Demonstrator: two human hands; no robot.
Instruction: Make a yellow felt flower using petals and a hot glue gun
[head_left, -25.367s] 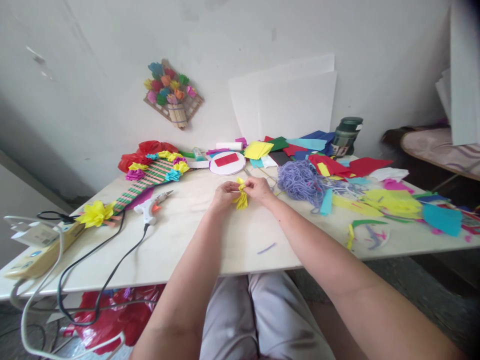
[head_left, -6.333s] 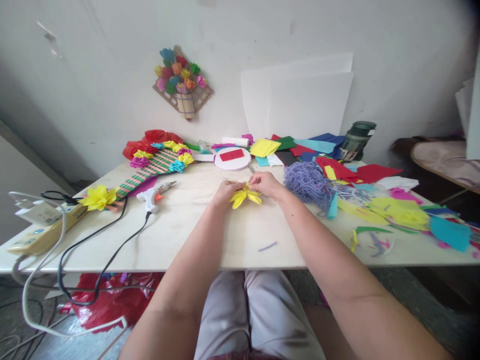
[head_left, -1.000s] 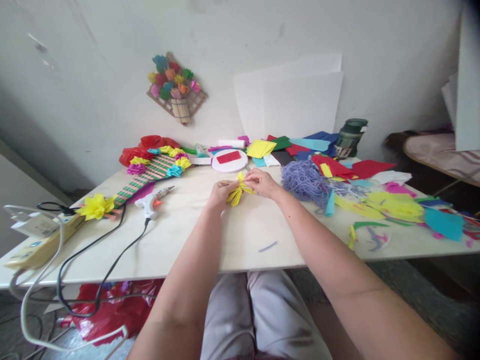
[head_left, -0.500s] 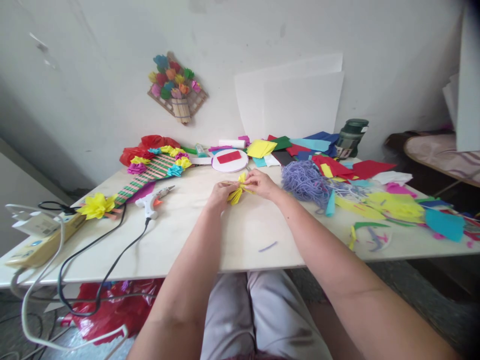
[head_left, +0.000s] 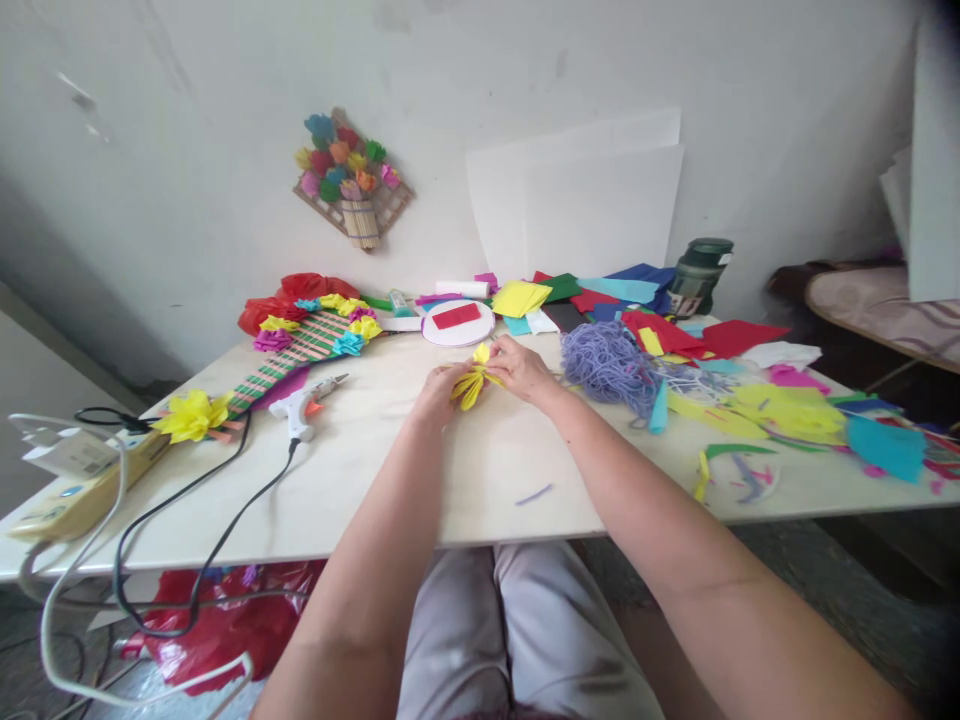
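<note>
Between my two hands, just above the middle of the table (head_left: 360,480), is a pleated yellow paper flower (head_left: 470,386) with its folds fanned out. My left hand (head_left: 439,388) pinches it from the left. On the other side my right hand (head_left: 517,368) has its fingers closed on the paper's upper right part. Some of the paper is hidden behind my fingers. Beyond the hands lies a white oval card (head_left: 480,330) with a red paper piece (head_left: 457,316) on it. A short purple yarn scrap (head_left: 533,495) lies nearer to me.
A glue gun (head_left: 304,405) with its cord rests at left, near a power strip (head_left: 97,490) and a flower-decorated striped craft (head_left: 285,358). To the right are tangled purple yarn (head_left: 611,368), coloured paper (head_left: 787,410) and a dark green bottle (head_left: 701,275).
The lower folds of the yellow paper flower are spread a little wider and show more clearly. Both hands keep their hold in nearly the same place.
</note>
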